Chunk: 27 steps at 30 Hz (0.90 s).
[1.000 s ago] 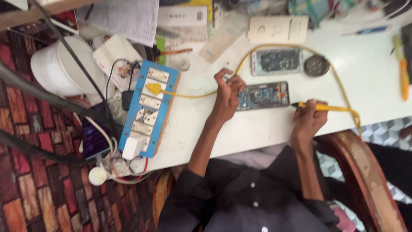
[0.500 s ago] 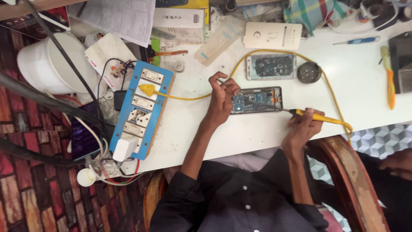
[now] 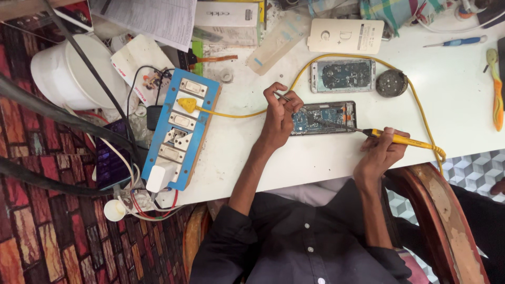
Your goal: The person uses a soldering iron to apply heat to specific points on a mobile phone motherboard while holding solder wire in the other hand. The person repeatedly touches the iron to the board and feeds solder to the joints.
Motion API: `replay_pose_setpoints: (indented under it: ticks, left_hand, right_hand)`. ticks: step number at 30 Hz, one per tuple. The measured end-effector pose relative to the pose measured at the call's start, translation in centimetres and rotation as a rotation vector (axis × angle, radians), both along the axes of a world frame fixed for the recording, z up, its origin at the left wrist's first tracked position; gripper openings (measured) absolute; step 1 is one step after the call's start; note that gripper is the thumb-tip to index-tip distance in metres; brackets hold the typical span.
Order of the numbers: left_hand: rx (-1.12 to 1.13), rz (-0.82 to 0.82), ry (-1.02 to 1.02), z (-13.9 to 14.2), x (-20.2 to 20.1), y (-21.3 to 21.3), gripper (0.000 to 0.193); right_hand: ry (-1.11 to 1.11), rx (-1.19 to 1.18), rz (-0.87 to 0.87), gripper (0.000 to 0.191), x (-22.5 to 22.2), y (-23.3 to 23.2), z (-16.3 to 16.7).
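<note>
An opened phone with its circuit board bare lies on the white table. My left hand rests at the phone's left end and pinches thin metal tweezers over the board. My right hand grips a yellow soldering iron near the table's front edge. Its dark tip reaches left onto the board. The iron's yellow cable loops round behind the phone to a yellow plug in a blue socket board.
A second opened phone shell and a round grey tin lie behind the work. A white box, papers, a blue screwdriver and a toothbrush sit around. A white bucket stands left, a wooden chair arm right.
The view has shifted a little. Both hands stay at the opened phone; the right hand with the iron has slid slightly towards the table's front edge.
</note>
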<state>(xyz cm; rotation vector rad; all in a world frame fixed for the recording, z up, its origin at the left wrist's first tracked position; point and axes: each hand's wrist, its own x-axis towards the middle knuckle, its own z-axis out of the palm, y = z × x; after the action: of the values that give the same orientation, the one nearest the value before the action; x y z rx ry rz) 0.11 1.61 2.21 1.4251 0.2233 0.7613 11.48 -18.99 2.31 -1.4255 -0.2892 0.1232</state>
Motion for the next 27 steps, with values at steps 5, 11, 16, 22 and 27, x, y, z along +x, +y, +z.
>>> replay_pose_setpoints:
  ticks: [5, 11, 16, 22, 27]
  left_hand:
    - [0.023, 0.020, 0.017, 0.0, 0.0, 0.2, 0.041]
    - [-0.019, -0.009, -0.022, 0.2, 0.0, 0.2, 0.044]
    - [0.020, 0.012, 0.016, -0.1, 0.0, 0.2, 0.036]
    - [0.077, 0.025, 0.005, -1.4, 0.0, 0.4, 0.038]
    - [0.066, 0.046, -0.006, -1.8, 0.5, 0.5, 0.031]
  right_hand:
    - [-0.029, 0.007, 0.019, 0.022, -0.1, 0.0, 0.0]
    - [-0.030, -0.004, 0.030, 0.021, 0.0, -0.2, -0.5]
    - [-0.034, 0.044, 0.004, 0.017, 0.1, -0.4, -1.3]
    - [0.004, 0.026, -0.067, 0.012, 0.1, -0.3, -2.1]
    - [-0.034, -0.030, -0.071, 0.013, -0.2, -0.1, -1.8]
